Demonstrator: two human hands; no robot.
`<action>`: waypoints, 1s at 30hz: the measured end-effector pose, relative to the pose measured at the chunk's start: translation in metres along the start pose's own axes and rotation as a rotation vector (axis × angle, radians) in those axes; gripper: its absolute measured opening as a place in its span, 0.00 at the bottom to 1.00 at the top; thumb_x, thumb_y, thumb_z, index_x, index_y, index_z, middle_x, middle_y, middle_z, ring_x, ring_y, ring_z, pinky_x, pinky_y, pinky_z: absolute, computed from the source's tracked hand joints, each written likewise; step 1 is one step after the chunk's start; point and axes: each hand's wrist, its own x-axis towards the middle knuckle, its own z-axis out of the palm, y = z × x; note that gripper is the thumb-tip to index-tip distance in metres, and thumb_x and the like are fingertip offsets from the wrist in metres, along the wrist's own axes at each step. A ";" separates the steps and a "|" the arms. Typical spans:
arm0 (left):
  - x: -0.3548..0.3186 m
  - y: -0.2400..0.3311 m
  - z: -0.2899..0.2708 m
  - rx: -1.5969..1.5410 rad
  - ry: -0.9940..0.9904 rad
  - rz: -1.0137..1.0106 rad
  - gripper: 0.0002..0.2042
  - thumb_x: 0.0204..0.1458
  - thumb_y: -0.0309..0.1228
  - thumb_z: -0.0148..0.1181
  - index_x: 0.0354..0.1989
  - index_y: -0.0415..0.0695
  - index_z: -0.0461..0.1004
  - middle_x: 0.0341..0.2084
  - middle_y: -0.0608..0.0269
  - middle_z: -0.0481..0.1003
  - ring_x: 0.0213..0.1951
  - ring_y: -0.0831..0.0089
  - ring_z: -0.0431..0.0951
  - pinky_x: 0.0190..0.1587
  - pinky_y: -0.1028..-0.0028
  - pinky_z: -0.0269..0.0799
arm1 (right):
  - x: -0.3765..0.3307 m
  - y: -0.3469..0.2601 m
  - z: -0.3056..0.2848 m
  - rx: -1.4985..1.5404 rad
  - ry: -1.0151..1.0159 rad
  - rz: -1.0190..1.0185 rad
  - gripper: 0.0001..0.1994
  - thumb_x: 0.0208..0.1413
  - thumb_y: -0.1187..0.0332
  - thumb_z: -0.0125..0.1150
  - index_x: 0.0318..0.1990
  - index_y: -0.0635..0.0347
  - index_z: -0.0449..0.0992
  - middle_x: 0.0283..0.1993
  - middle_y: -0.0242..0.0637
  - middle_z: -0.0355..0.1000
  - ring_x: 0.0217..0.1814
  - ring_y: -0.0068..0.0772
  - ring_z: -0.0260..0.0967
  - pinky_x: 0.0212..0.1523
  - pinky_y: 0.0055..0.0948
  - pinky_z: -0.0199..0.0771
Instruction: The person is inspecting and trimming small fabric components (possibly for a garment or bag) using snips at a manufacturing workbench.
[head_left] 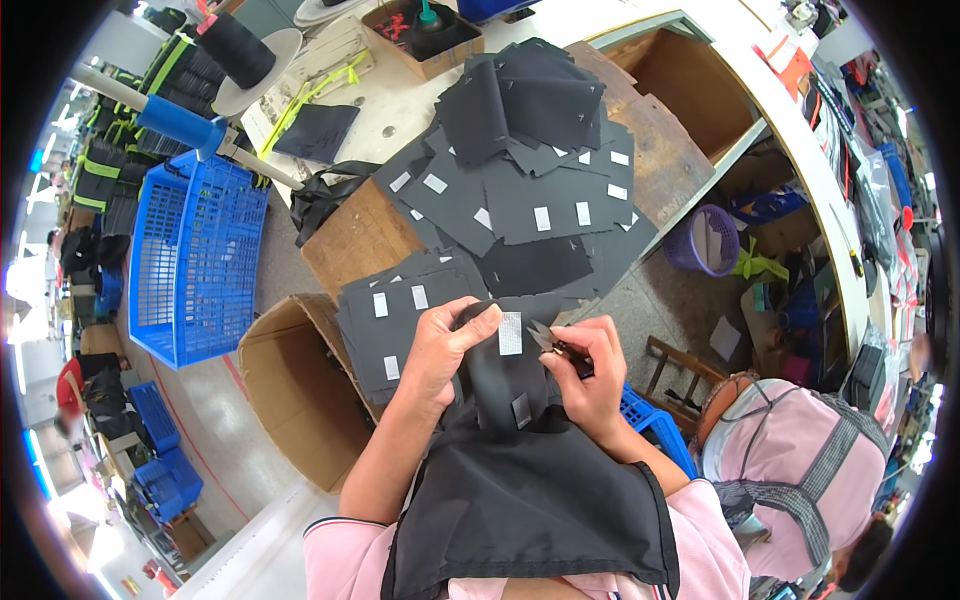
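Observation:
My left hand [443, 348] pinches the upper edge of a black fabric piece [487, 375] between thumb and fingers. A white printed label [510, 333] lies on that piece, and another label sits lower down. Closed around small thread snips [544, 337], my right hand [592, 372] is just right of the upper label, the blades pointing up and left. More black fabric pieces with white labels [560, 190] are spread over the table beyond my hands. A smaller stack [390, 310] of labelled pieces lies to the left of my left hand.
An open cardboard box [285, 390] stands at the left, with blue plastic crates [195, 260] beyond it. A thread cone [237, 55] is at the far left. A purple basket [700, 240] stands below the table's right side. Another person in pink [800, 460] is close at the right.

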 end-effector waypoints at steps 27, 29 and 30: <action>0.000 0.019 0.006 0.206 -0.196 -0.036 0.11 0.53 0.34 0.57 0.36 0.37 0.75 0.27 0.71 0.73 0.31 0.84 0.69 0.38 0.82 0.64 | 0.047 -0.008 -0.028 0.040 -0.129 -0.013 0.15 0.41 0.79 0.64 0.40 0.61 0.72 0.33 0.40 0.66 0.27 0.34 0.66 0.26 0.26 0.67; -0.004 0.027 0.007 0.235 -0.241 -0.061 0.11 0.52 0.31 0.56 0.39 0.37 0.74 0.29 0.70 0.73 0.33 0.83 0.70 0.40 0.81 0.64 | 0.066 -0.018 -0.025 0.002 -0.357 0.062 0.13 0.41 0.75 0.65 0.37 0.63 0.71 0.28 0.37 0.61 0.27 0.32 0.61 0.28 0.28 0.63; -0.001 0.030 0.008 0.261 -0.301 -0.083 0.12 0.51 0.29 0.55 0.42 0.36 0.73 0.32 0.69 0.74 0.34 0.82 0.70 0.41 0.80 0.64 | 0.070 -0.006 -0.021 -0.057 -0.442 0.073 0.12 0.41 0.74 0.65 0.34 0.64 0.71 0.27 0.36 0.59 0.26 0.32 0.60 0.27 0.29 0.61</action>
